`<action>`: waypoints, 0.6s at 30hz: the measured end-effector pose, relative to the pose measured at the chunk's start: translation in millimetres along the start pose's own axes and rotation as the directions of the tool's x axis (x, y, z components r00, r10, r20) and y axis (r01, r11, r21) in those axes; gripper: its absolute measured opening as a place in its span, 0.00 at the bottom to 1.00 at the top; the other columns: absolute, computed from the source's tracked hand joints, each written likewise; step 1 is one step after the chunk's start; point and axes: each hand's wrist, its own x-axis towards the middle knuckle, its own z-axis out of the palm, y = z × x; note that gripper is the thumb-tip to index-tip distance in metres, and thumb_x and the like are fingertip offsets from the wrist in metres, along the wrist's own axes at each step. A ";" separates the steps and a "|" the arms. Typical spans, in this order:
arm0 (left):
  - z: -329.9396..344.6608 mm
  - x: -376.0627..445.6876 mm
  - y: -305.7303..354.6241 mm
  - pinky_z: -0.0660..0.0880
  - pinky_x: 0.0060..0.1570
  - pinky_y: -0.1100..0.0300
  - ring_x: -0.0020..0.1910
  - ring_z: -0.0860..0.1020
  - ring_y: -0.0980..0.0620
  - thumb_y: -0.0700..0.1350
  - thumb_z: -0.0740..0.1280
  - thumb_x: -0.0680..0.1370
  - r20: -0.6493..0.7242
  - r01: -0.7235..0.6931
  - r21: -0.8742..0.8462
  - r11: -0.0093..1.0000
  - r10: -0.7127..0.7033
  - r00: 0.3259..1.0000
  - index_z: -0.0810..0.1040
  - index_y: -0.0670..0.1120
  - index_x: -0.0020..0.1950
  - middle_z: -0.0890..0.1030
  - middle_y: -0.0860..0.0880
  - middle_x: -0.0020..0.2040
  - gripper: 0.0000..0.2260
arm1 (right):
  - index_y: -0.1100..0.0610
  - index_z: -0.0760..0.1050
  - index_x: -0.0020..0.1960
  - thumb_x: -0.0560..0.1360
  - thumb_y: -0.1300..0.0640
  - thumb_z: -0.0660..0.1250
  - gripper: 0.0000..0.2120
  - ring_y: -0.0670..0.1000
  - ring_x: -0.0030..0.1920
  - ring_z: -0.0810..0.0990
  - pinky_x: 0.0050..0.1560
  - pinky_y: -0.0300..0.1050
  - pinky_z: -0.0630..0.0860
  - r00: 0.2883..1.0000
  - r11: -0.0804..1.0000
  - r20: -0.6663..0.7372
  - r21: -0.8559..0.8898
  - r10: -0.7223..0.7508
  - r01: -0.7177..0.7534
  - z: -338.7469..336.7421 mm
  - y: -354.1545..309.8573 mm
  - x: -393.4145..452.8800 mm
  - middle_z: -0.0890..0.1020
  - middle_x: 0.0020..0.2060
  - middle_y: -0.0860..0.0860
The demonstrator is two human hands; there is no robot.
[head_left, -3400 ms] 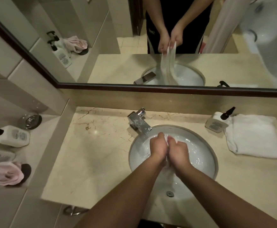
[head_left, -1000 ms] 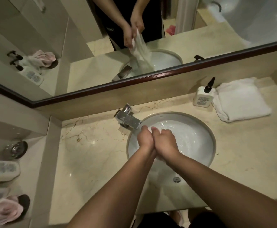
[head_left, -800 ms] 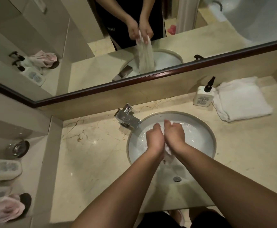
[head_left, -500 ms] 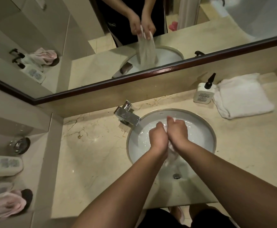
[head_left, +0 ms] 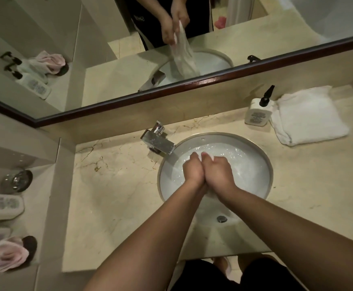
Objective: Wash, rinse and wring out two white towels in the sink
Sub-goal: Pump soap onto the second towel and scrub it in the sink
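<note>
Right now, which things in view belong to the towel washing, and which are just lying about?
In the job:
- left hand and right hand, gripping the wet towel between them
- sink holding water
- faucet
- folded white towel on the counter

Lying about:
- pump bottle beside the folded towel
- pink cloth
- bottle lying on the side ledge
- glass
</note>
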 end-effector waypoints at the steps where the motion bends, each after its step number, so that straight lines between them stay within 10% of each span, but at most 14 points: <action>1: 3.9 -1.4 -1.2 0.73 0.37 0.59 0.35 0.78 0.48 0.50 0.59 0.83 0.033 -0.017 0.017 1.000 0.016 0.999 0.76 0.43 0.42 0.78 0.46 0.36 0.15 | 0.65 0.78 0.45 0.81 0.46 0.59 0.22 0.59 0.44 0.82 0.45 0.47 0.75 1.000 1.000 -0.029 -0.008 0.001 -0.002 -3.5 -1.4 8.0 0.83 0.41 0.59; 18: 10.7 38.9 -2.7 0.75 0.42 0.58 0.45 0.81 0.45 0.50 0.56 0.85 -0.025 -0.028 0.065 0.997 0.030 0.999 0.77 0.39 0.50 0.79 0.44 0.42 0.16 | 0.61 0.79 0.47 0.80 0.46 0.58 0.21 0.56 0.42 0.82 0.44 0.49 0.78 0.999 0.999 0.010 0.000 0.042 -0.042 15.6 13.2 34.8 0.83 0.40 0.56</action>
